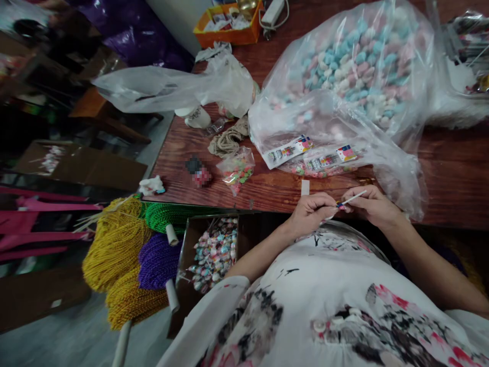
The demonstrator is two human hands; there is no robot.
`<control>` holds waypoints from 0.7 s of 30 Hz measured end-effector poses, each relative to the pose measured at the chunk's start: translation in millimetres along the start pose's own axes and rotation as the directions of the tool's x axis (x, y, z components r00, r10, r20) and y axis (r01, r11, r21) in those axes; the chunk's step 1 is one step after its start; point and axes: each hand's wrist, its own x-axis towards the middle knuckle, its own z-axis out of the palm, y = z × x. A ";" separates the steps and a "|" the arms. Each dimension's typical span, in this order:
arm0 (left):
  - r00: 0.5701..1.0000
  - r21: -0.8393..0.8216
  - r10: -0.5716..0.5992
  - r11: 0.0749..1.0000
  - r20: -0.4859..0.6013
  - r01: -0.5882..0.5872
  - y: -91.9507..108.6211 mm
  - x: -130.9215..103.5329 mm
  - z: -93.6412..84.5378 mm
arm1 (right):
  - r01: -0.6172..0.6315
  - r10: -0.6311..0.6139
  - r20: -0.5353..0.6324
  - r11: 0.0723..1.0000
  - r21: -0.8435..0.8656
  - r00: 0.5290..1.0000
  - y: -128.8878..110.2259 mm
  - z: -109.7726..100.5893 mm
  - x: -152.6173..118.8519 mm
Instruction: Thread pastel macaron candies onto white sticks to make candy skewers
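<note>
From my end: both hands are at the near edge of the wooden table (269, 196), working close together. Left hand (314, 211) is curled nearly closed, thumb and fingers pinching a small coloured piece (340, 205); right hand (376, 206) is also mostly closed, pinching a white stick (355, 197) that slants up and to the right out of the grip. The coloured piece sits at the stick's lower end, between the 2 sets of fingertips; can't tell if they're joined, fingers cover it. Main risk, my call: a drop. The grip is small and right above the edge, so a loose pinch could send piece or stick down onto the floral blouse (267, 306) or the floor. Pinching too hard or twisting unevenly could bend the stick or crush the piece. Next: the big clear plastic bag (355, 66) of pink, blue and white pieces trails its loose film right beside the right hand; a sleeve or wrist could snag it and drag the 2 printed cards (289, 151) lying by it. White strip (305, 187) lies just beyond the left hand, easy to brush away. Open cardboard box (214, 250) of wrapped sweets sits low near the left forearm; an elbow could bump it.
</note>
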 end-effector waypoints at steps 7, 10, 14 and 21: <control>0.995 0.095 0.092 0.991 0.037 -0.096 2.5 3.8 3.4 | 0.000 -0.001 -0.017 1.000 -0.023 1.000 5.6 -6.6 -5.2; 0.995 0.055 0.053 0.997 -0.083 -0.048 -5.9 8.2 4.1 | 0.114 -0.120 -0.180 0.993 -0.042 0.976 5.1 -8.3 -14.7; 0.955 -0.209 -0.221 0.961 -0.198 0.179 -19.1 15.4 8.8 | 0.348 -0.505 -0.436 0.851 -0.393 0.745 -2.6 0.8 -29.7; 0.974 -0.249 -0.170 0.960 -0.147 0.130 -15.3 17.1 17.3 | 0.471 -0.704 -0.017 0.493 -0.732 0.710 -3.7 26.9 -13.6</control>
